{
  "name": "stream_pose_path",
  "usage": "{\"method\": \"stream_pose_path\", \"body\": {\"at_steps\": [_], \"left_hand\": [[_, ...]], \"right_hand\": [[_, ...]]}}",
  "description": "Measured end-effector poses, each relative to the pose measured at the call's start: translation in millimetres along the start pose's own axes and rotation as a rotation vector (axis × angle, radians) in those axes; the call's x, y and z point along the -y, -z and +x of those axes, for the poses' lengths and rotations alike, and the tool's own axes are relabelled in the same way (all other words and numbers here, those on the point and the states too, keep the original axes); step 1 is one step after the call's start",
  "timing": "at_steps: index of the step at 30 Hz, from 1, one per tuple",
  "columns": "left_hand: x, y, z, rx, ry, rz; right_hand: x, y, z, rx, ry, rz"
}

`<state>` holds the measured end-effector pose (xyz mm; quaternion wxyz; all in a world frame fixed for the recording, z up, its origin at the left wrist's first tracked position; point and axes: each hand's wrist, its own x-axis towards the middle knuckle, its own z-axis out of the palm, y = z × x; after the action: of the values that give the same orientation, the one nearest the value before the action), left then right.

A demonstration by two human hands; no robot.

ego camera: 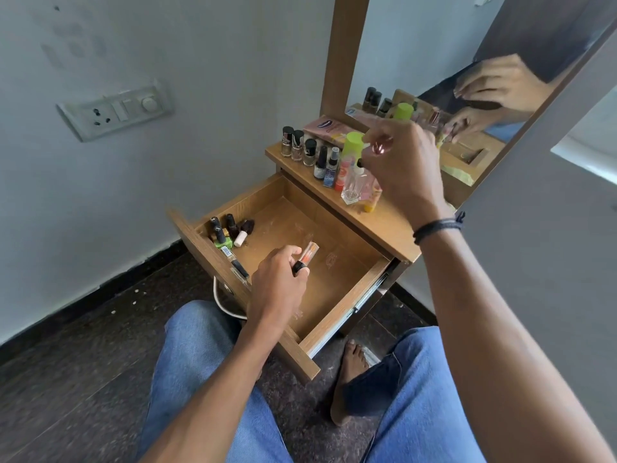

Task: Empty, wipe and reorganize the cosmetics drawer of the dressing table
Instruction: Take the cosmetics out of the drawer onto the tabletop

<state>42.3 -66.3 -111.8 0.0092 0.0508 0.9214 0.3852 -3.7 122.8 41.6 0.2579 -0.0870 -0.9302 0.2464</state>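
Orange tube, black-capped, is pinched in the left hand over the drawer. The right hand pinches a small rosy item above the worktop. Emptying seems underway; the corner bottles likely need lifting next.

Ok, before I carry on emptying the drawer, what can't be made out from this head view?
Head view:
- Small shiny item pinched by the right hand: blurred, kind unclear.
- Items on the tabletop behind that hand: hidden by it.
- Tube in the left hand: label too small, lower end under fingers.
- Bottles in the corner of the drawer: labels too small.
- Its floor under the left forearm: covered.
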Motion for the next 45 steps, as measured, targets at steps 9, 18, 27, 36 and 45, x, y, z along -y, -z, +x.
{"method": "stream_pose_path", "body": {"at_steps": [9,18,27,36,45], "left_hand": [[1.0,-0.4,-0.1,-0.008,-0.013,-0.003],[1.8,-1.7,0.5,-0.014,-0.02,0.001],[2.5,-0.6,0.1,-0.007,-0.007,-0.038],[3.6,1.3,-0.6,0.018,0.014,-0.109],[4.1,2.2,-0.7,0.021,-0.039,-0.169]], "right_hand": [[-11.8,-14.1,13.2,0.09,0.003,-0.086],[-15.7,-21.9,11.4,0.085,0.02,-0.14],[-17.1,-18.2,-11.3,-0.084,0.037,-0.023],[-24.4,-60.8,-101.1,0.436,0.044,0.058],[-39.4,-80.4,-126.7,0.382,0.207,-0.084]]}}
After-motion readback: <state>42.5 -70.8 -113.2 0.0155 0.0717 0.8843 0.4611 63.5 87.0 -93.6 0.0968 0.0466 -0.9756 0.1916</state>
